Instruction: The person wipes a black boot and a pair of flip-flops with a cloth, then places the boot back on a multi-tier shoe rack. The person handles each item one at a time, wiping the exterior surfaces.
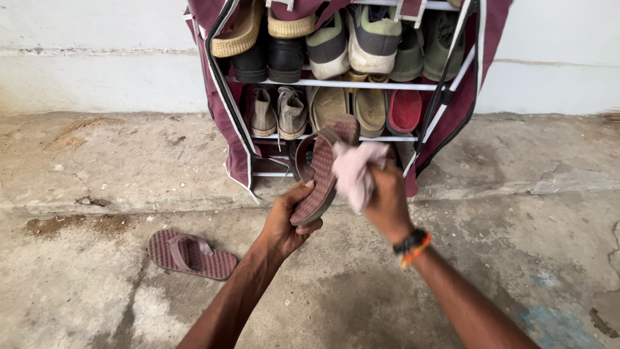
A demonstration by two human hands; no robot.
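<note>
Maroon rubber flip-flop sandal (pixel 321 174) was held tilted on edge just in front of the maroon fabric-covered shoe rack (pixel 336 84), its heel end clamped in the left hand (pixel 289 223). A crumpled pale pink cloth (pixel 356 169) was gripped in the right hand (pixel 387 200) and pressed against the sandal. The matching maroon sandal (pixel 190 254) was left flat on the concrete floor (pixel 361 291), well left of the rack.

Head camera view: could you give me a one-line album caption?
Left hand holds a maroon flip-flop while right hand presses a pale pink cloth against it, before a maroon fabric-covered shoe rack.
</note>
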